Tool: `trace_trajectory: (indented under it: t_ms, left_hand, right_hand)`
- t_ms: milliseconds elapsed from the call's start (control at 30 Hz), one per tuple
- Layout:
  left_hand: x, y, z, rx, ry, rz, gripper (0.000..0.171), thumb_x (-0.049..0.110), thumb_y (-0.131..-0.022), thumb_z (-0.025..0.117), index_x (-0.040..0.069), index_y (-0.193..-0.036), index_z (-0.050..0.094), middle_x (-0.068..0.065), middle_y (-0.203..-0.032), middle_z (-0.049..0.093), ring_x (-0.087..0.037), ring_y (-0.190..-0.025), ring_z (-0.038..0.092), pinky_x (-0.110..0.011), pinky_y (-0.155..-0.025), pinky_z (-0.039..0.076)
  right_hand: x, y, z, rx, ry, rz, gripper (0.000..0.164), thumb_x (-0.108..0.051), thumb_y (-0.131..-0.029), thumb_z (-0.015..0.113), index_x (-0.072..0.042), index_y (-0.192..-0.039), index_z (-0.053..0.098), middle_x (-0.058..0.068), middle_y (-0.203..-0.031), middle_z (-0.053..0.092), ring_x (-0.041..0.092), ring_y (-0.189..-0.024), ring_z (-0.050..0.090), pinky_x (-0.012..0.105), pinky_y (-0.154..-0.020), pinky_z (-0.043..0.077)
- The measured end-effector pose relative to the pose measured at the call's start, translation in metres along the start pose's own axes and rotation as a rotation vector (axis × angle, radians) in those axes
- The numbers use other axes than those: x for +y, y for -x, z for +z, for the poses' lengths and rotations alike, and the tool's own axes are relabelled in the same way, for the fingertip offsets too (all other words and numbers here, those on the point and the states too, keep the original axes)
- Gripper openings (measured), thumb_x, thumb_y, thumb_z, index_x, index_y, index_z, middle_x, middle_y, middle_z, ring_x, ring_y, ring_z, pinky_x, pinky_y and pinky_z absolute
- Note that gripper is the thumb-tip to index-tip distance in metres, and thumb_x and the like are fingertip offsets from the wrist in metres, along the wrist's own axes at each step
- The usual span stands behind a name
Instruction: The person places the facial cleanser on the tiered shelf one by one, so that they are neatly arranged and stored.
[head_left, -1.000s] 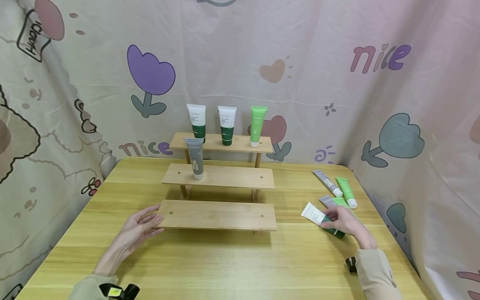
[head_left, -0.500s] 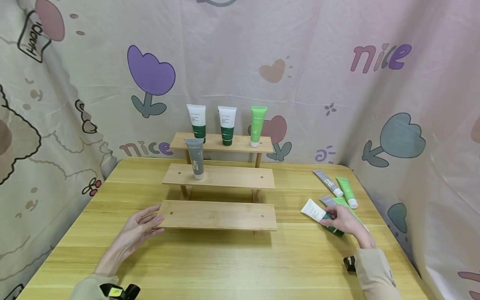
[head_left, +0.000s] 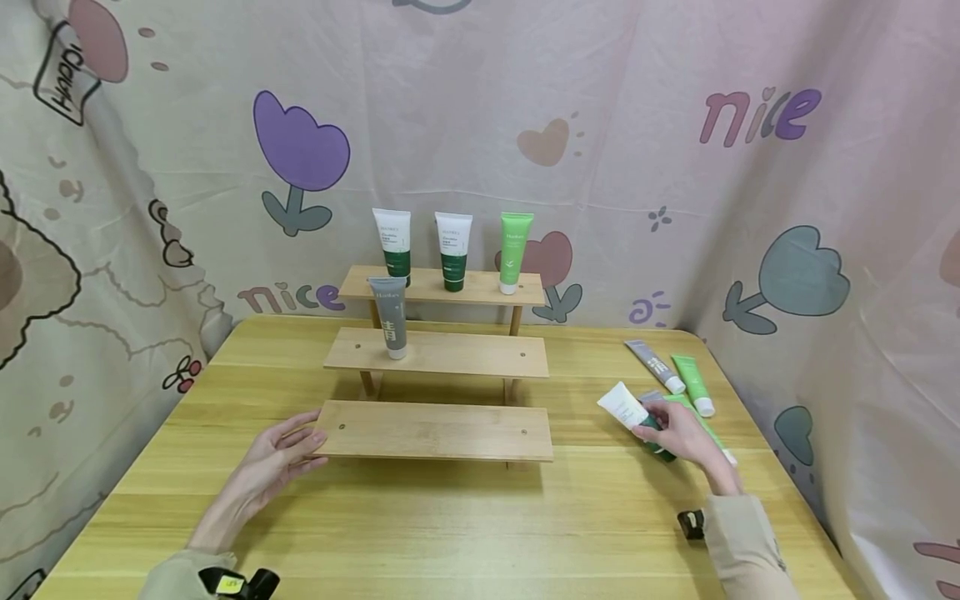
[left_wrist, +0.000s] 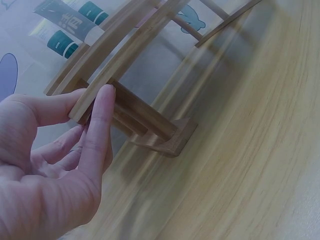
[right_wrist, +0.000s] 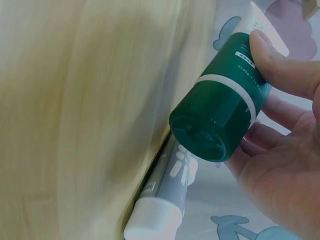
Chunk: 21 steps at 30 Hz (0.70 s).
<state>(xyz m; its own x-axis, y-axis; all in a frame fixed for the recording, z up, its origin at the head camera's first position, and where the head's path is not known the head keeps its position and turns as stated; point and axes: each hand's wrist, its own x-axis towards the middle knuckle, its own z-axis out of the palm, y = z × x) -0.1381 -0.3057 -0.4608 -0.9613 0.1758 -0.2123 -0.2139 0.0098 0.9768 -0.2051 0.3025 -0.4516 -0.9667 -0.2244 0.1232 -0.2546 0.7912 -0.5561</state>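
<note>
My right hand (head_left: 686,435) grips a white and dark-green squeeze tube (head_left: 622,405), fingers and thumb around its sides. In the right wrist view its green capped end (right_wrist: 207,120) faces the camera, and a grey tube (right_wrist: 167,185) with a white cap lies beyond it. My left hand (head_left: 273,458) pinches the left end of the lowest shelf of a three-tier wooden display stand (head_left: 442,431). The left wrist view has thumb and finger on either face of that shelf board (left_wrist: 107,80).
Two white-green tubes (head_left: 453,250) and a bright green tube (head_left: 515,250) stand on the top tier. One grey tube (head_left: 391,317) stands on the middle tier's left. At the table's right lie a grey tube (head_left: 655,367), green tubes (head_left: 694,386) and another partly hidden grey one.
My right hand has moved slightly left and up with the white and green tube, which is tilted more steeply. The left hand stays on the shelf end.
</note>
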Motion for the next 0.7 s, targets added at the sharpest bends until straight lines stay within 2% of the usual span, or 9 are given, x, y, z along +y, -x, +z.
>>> trace_trajectory:
  t_ms: [133, 267, 367, 467, 700]
  left_hand:
    - [-0.001, 0.000, 0.000, -0.001, -0.004, 0.007, 0.074, 0.014, -0.105, 0.054, -0.007, -0.158, 0.006, -0.021, -0.148, 0.030, -0.001, -0.106, 0.059, -0.024, -0.096, 0.061]
    - [0.000, 0.000, -0.001, -0.001, 0.011, 0.005, 0.075, 0.014, -0.105, 0.055, -0.007, -0.158, 0.007, -0.007, -0.135, 0.043, -0.003, -0.104, 0.061, -0.024, -0.095, 0.062]
    - [0.000, 0.000, -0.001, 0.000, 0.019, 0.003, 0.075, 0.014, -0.104, 0.056, -0.008, -0.158, 0.007, 0.000, -0.128, 0.046, -0.005, -0.103, 0.061, -0.025, -0.095, 0.062]
    - [0.000, 0.000, -0.001, -0.001, 0.019, 0.006, 0.076, 0.014, -0.104, 0.056, -0.008, -0.158, 0.007, 0.001, -0.127, 0.046, -0.004, -0.103, 0.061, -0.025, -0.095, 0.062]
    - [0.001, 0.000, -0.001, 0.001, 0.020, -0.002, 0.076, 0.015, -0.104, 0.057, -0.007, -0.158, 0.007, 0.001, -0.127, 0.046, -0.005, -0.103, 0.061, -0.025, -0.096, 0.062]
  right_hand:
    - [-0.004, -0.003, 0.002, 0.021, -0.043, 0.005, 0.031, -0.011, -0.087, 0.077, 0.006, -0.111, 0.068, 0.006, -0.085, 0.063, 0.005, -0.070, 0.044, 0.017, -0.057, 0.038]
    - [-0.010, -0.005, 0.005, 0.027, -0.072, 0.040, 0.032, -0.012, -0.090, 0.074, 0.010, -0.112, 0.064, 0.013, -0.090, 0.066, 0.007, -0.073, 0.050, 0.016, -0.059, 0.043]
    - [-0.014, -0.007, 0.006, 0.037, -0.080, 0.048, 0.035, -0.012, -0.091, 0.073, 0.012, -0.114, 0.063, 0.019, -0.096, 0.069, 0.012, -0.079, 0.058, 0.017, -0.063, 0.048]
    - [-0.018, -0.008, 0.007, 0.043, -0.088, 0.040, 0.038, -0.013, -0.092, 0.072, 0.013, -0.118, 0.061, 0.023, -0.103, 0.070, 0.020, -0.087, 0.064, 0.020, -0.069, 0.052]
    - [-0.031, -0.014, 0.008, 0.037, -0.135, 0.049, 0.041, -0.015, -0.098, 0.066, 0.013, -0.125, 0.055, 0.026, -0.110, 0.067, 0.030, -0.095, 0.066, 0.022, -0.073, 0.054]
